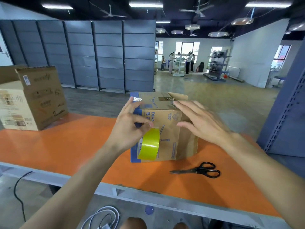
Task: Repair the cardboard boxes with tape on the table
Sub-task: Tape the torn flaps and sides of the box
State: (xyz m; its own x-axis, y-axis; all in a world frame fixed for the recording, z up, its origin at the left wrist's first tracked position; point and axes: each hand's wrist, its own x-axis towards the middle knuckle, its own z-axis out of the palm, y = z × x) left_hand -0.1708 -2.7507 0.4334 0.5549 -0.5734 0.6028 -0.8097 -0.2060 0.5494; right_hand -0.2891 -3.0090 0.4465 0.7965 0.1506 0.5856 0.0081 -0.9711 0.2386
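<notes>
Head view: my left hand [130,128] has its grip pinched on the top rim of the yellow tape roll [149,143], which hangs below that pinch before the near face of the cardboard box [168,129] on the bench [66,146], while my right hand [203,123] lies spread flat at its torn top corner, presumably steadying it for taping.

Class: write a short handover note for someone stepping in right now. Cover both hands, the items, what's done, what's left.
Left hand pinches the yellow tape roll in front of the small box. Right hand open by the box's top corner; blurred, contact unclear.
Scissors lie on the orange table; second box stands far left.
Done: roll in hand.
Left: tape the torn top seam, then cut.
</notes>
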